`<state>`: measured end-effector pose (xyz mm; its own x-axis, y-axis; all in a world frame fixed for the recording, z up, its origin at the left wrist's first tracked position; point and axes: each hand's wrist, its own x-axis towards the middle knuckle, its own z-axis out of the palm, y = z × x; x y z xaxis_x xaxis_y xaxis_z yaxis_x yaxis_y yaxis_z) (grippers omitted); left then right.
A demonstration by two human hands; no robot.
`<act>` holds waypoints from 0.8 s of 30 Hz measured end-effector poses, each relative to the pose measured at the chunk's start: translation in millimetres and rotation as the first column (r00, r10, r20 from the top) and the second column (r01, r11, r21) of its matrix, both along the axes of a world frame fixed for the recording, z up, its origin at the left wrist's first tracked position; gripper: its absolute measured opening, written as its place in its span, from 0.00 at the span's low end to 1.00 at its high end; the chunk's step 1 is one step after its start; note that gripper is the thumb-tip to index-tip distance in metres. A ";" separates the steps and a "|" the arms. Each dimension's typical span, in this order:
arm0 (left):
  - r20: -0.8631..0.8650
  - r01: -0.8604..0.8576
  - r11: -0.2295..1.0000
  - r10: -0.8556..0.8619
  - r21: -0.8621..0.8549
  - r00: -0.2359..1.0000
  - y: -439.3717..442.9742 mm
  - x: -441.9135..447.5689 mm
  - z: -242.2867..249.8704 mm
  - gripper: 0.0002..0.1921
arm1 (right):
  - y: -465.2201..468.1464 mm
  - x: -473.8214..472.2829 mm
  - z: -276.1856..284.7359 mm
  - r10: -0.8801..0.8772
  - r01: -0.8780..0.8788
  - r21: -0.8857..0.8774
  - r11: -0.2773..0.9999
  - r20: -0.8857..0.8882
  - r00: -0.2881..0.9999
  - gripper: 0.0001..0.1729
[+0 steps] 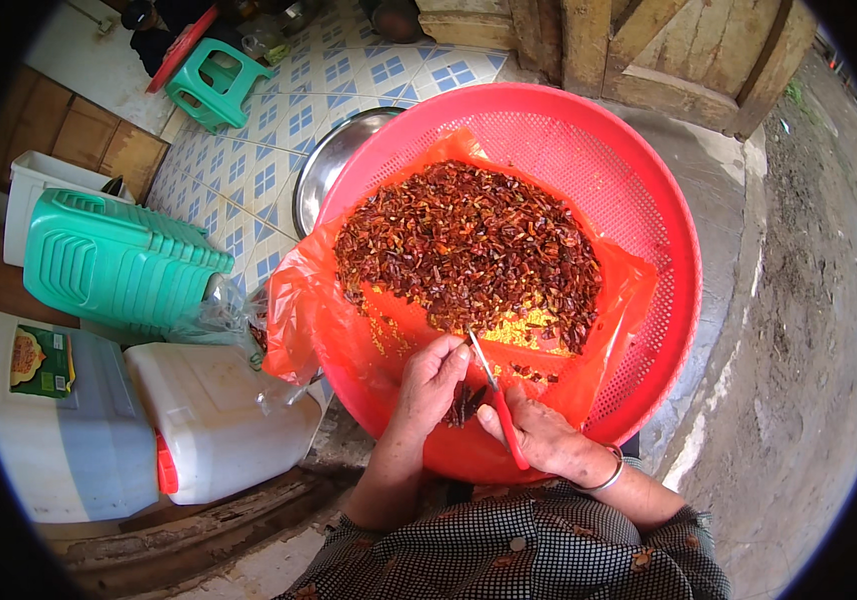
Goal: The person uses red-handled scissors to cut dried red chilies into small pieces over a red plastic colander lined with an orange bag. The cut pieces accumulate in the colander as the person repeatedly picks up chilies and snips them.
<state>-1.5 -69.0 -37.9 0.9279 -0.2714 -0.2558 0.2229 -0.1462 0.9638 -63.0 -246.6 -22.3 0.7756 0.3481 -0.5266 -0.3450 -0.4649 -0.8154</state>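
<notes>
My right hand [548,439] grips a pair of scissors [505,420] with red handles, its blades pointing away from me. Beside the blades, the thumb and fingers of my left hand [432,379] pinch a small dark piece that looks like a dried chili [467,340]. Several longer dried chilies [461,407] lie between my hands. Beyond my fingertips spreads a heap of cut dried red chili [466,232], with loose yellow seeds [522,328] along its near side. Under it all is a thin red plastic bag [627,281], spread inside a round, perforated red plastic basket [642,191].
A metal basin [312,184] stands partly behind the basket. To the left are stacked green plastic stools [121,255], a clear plastic bag [222,311] and two plastic jerrycans [226,405]. Farther off, a person [147,37] is near a green stool [215,79]. A wooden door [687,86] stands at the upper right.
</notes>
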 end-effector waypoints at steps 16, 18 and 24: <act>0.077 0.029 0.982 -0.044 0.184 0.996 -11.5 1.5 -8.3 0.10 | 4.2 -0.1 0.8 -0.243 0.245 0.129 0.961 -0.035 0.969 0.28; 0.121 0.022 0.975 -0.049 0.220 0.991 -15.3 1.6 -6.7 0.08 | 2.0 1.2 -0.1 -0.315 0.342 0.238 0.909 -0.145 0.938 0.28; 0.187 -0.060 0.976 0.020 0.211 0.982 -10.6 -0.3 3.8 0.15 | 1.1 -2.5 0.3 -0.452 0.494 0.436 0.752 -0.204 0.868 0.27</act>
<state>-1.9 -79.6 -34.1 0.9732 -0.1902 -0.1290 0.0558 -0.3490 0.9354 -65.5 -245.5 -22.0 0.8682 0.1635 -0.4686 -0.4941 0.1970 -0.8468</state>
